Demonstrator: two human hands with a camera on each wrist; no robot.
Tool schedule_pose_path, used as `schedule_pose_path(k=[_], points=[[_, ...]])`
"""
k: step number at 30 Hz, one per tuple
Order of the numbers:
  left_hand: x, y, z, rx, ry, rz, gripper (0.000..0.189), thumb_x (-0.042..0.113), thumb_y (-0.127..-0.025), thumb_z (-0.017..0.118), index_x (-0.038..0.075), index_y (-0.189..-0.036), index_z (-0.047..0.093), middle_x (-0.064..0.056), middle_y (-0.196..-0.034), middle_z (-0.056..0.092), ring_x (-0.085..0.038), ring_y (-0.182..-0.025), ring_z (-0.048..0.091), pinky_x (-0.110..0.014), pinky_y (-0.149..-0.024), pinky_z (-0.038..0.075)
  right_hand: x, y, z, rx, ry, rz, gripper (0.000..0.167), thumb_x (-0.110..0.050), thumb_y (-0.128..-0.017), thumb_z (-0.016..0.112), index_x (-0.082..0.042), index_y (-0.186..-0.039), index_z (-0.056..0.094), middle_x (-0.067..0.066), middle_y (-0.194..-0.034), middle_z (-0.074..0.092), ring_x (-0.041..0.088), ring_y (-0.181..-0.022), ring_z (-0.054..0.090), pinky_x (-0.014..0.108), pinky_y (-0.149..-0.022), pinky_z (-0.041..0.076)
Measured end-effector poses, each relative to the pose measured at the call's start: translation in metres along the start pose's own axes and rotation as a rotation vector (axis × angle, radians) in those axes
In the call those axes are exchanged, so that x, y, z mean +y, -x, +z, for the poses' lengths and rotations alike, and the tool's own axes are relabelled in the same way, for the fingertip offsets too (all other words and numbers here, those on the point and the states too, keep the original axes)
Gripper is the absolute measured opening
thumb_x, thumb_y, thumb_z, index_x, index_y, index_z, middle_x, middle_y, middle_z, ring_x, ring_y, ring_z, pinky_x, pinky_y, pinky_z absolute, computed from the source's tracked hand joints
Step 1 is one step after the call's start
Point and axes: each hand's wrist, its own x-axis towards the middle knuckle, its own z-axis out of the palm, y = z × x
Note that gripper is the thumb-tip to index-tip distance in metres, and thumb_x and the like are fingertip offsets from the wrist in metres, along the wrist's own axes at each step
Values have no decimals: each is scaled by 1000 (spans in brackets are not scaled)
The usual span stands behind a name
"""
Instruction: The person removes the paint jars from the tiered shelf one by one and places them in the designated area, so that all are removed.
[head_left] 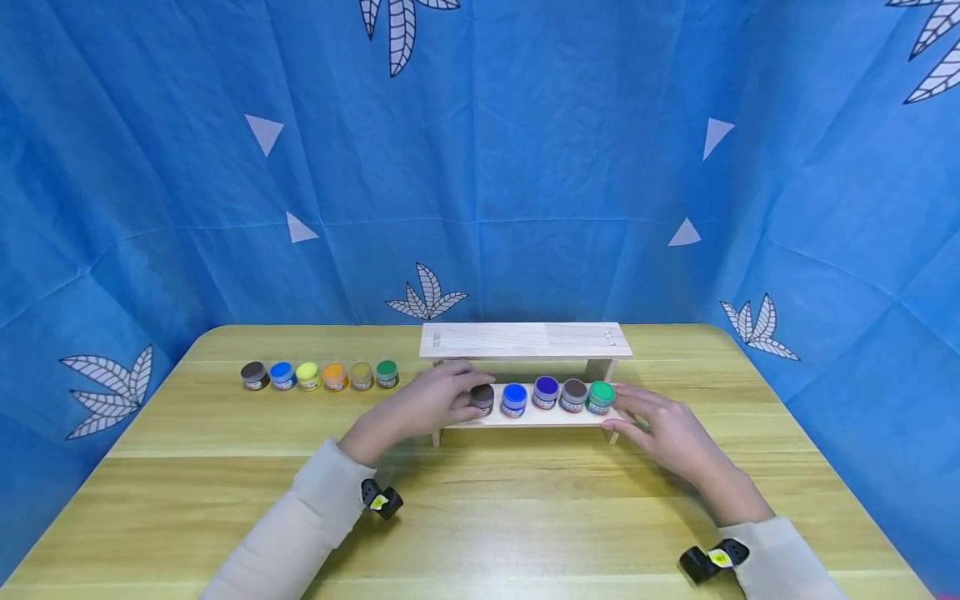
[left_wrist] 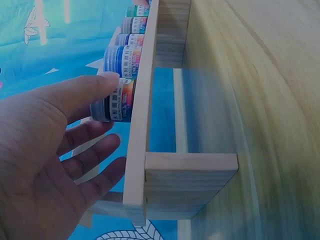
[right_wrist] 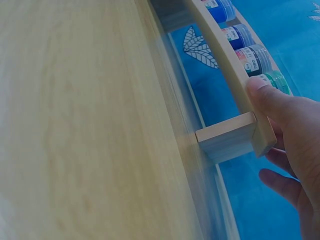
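A two-tier wooden rack (head_left: 525, 340) stands toward the back of the table. On its lower shelf (head_left: 540, 421) several small paint jars stand in a row: a dark brown jar (head_left: 483, 402) at the left end, then a blue jar (head_left: 513, 402), a purple jar (head_left: 545, 393), a brown jar (head_left: 573, 397) and a green jar (head_left: 601, 398). My left hand (head_left: 438, 394) pinches the dark brown jar, its thumb on the front in the left wrist view. My right hand (head_left: 663, 423) holds the rack's right end, thumb against the shelf edge beside the green jar.
Farther left, another row of small jars stands on the table: black (head_left: 255, 376), blue (head_left: 282, 376), yellow (head_left: 308, 376), orange (head_left: 335, 377), ochre (head_left: 362, 377) and green (head_left: 387, 374). A blue patterned curtain (head_left: 525, 167) hangs behind the wooden table (head_left: 525, 517).
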Motion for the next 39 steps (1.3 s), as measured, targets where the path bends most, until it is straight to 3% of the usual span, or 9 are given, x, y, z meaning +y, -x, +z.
schedule_pose_path(k=[14, 20, 29, 39], points=[[-1, 16, -7, 74, 100, -62, 38, 33, -88, 75, 14, -120, 67, 6, -106, 63, -10, -98, 56, -30, -85, 50, 0, 0, 1, -1, -3, -4, 43, -34, -83, 78, -6, -115, 72, 15, -122, 66, 37, -109, 63, 54, -88, 51], [-7, 30, -15, 128, 84, -64, 35, 29, -88, 75, 13, -119, 67, 4, -106, 64, -14, -97, 58, -33, -84, 50, 0, 0, 0, 3, -5, -17, 41, -34, -83, 78, -7, -114, 72, 12, -124, 66, 35, -112, 62, 53, -90, 51], [-22, 58, -24, 162, 90, -142, 42, 34, -90, 73, 14, -126, 65, -1, -120, 64, -20, -112, 58, -41, -93, 50, 1, 0, 0, 0, -5, -16, 41, -33, -83, 78, -8, -116, 72, 12, -124, 65, 34, -112, 62, 53, -90, 51], [-38, 83, -30, 213, 70, -153, 41, 30, -89, 74, 14, -126, 66, 5, -106, 65, -17, -102, 59, -40, -88, 51, 1, 1, 0, 11, -15, -11, 43, -32, -82, 79, -8, -117, 72, 13, -123, 66, 35, -111, 63, 54, -90, 50]])
